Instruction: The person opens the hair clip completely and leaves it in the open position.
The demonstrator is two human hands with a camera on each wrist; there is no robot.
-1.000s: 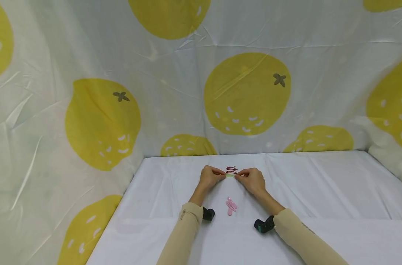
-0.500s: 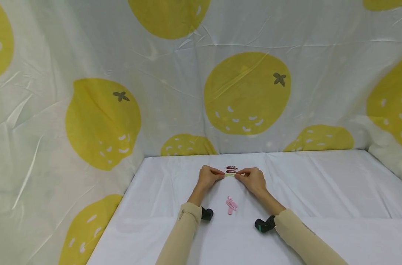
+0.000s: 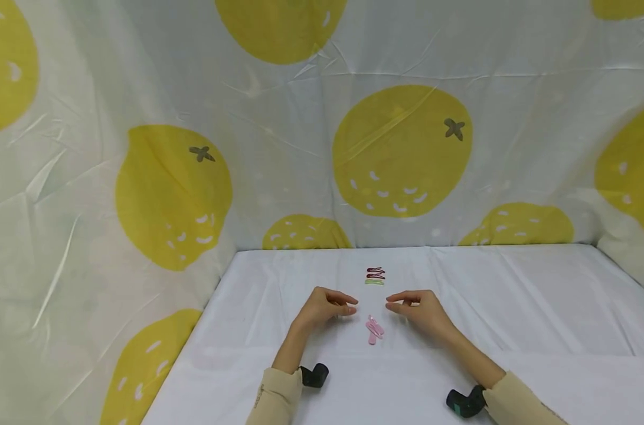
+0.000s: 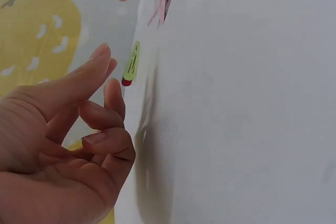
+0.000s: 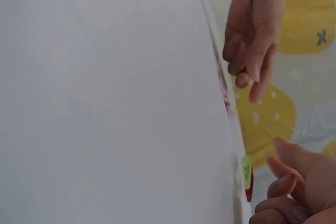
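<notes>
My left hand (image 3: 324,308) hovers over the white table, left of the pink hair clips (image 3: 374,329), with its fingers loosely bent and nothing between them. Opposite it, on the right of those clips, my right hand (image 3: 421,310) also holds nothing, thumb and forefinger apart. The pink clips lie crossed in a small heap. Farther back, a light green hair clip (image 3: 374,282) lies crosswise, just in front of two dark red hair clips (image 3: 375,273) in a row. In the left wrist view the green clip (image 4: 132,62) shows beyond my left fingertips, and the pink clips are blurred.
The white-covered table (image 3: 513,307) meets a hanging cloth (image 3: 279,147) printed with yellow lemons along its back edge and left side. Black wrist cameras (image 3: 314,375) stick out from both sleeves.
Both hands have let go of the green clip's ends and drawn back toward the pink clips, spreading apart. The green clip stays lying in front of the dark red ones.
</notes>
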